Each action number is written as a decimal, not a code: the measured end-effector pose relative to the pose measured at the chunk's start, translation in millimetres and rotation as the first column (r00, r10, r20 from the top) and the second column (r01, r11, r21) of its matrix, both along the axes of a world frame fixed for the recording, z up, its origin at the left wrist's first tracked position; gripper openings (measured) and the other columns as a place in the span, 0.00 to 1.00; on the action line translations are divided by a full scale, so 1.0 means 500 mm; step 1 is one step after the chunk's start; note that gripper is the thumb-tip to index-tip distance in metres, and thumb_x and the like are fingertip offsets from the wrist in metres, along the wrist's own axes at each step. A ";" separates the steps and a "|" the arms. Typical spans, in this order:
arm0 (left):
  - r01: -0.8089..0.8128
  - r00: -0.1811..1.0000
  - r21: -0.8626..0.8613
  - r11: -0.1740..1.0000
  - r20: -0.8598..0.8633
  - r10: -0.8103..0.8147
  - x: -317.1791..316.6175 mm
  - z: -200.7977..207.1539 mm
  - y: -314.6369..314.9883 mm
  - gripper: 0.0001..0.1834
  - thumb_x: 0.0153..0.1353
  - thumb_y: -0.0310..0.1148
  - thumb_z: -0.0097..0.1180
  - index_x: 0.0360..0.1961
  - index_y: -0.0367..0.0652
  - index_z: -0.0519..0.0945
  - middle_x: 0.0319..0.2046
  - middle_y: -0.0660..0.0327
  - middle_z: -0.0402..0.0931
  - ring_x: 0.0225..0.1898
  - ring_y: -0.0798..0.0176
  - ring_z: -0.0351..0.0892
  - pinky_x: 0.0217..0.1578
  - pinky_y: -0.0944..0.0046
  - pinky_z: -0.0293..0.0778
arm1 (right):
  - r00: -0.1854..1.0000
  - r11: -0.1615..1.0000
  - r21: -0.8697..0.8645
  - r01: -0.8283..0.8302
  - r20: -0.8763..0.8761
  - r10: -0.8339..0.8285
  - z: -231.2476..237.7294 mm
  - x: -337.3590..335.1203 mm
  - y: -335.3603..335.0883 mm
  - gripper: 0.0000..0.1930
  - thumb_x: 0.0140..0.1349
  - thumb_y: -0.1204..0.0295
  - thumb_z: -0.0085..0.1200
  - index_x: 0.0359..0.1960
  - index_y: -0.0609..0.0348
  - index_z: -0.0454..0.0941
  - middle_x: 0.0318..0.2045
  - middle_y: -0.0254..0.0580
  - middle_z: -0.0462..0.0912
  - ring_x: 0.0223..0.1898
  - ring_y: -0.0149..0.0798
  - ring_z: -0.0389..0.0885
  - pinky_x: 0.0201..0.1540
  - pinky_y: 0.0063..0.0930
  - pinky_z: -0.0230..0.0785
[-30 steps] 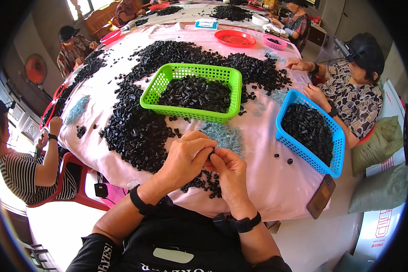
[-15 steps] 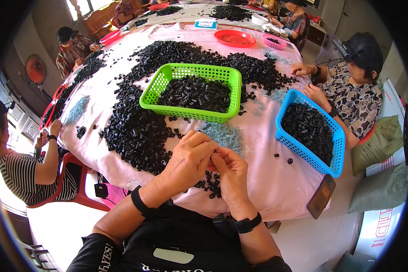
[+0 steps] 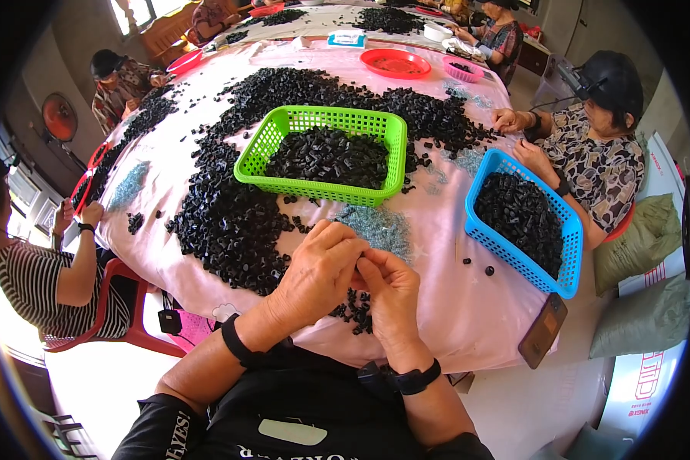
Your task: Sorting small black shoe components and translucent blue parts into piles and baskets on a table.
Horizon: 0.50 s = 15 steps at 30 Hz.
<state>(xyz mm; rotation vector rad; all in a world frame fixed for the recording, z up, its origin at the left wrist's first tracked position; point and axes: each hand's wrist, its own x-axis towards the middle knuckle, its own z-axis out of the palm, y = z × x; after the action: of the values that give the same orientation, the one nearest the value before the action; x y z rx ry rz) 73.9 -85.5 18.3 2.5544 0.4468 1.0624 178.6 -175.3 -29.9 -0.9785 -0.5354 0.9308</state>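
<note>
Over the near edge of the table, my left hand (image 3: 320,270) and my right hand (image 3: 391,290) meet with fingertips pinched together. Whatever they hold is hidden between the fingers. Just beyond them lies a heap of small clear, bluish pieces (image 3: 379,228). A large pile of small black plastic parts (image 3: 226,238) spreads to the left of my left hand, and a few more black parts (image 3: 356,310) lie under my hands. Farther off, a green basket (image 3: 322,192) holds black parts. To the right stands a blue basket (image 3: 520,254), also filled with black parts.
A phone (image 3: 543,330) lies at the table's right edge. Two loose black parts (image 3: 489,271) rest beside the blue basket. A red tray (image 3: 395,64) and a pink basket (image 3: 463,70) stand farther back. Other people sit around the pink-covered table (image 3: 452,307), working with their hands.
My hands keep the same pinched pose at nearly the same spot. The view has shifted very slightly; baskets and piles stay in place.
</note>
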 end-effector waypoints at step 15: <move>0.087 0.995 -0.001 0.996 -0.045 -0.087 -0.018 0.013 0.009 0.13 0.53 0.23 0.64 0.42 0.34 0.83 0.36 0.52 0.78 0.37 0.48 0.78 0.39 0.55 0.75 | 0.999 0.998 -0.059 -0.019 -0.033 0.017 -0.006 0.006 0.000 0.08 0.70 0.75 0.56 0.44 0.68 0.82 0.34 0.39 0.86 0.34 0.27 0.84 0.37 0.17 0.78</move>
<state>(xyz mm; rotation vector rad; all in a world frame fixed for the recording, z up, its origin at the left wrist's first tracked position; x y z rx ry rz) 65.1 -81.2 24.9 2.5775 0.3425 0.9766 181.5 -175.2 -32.8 -1.0118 -0.4927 0.9818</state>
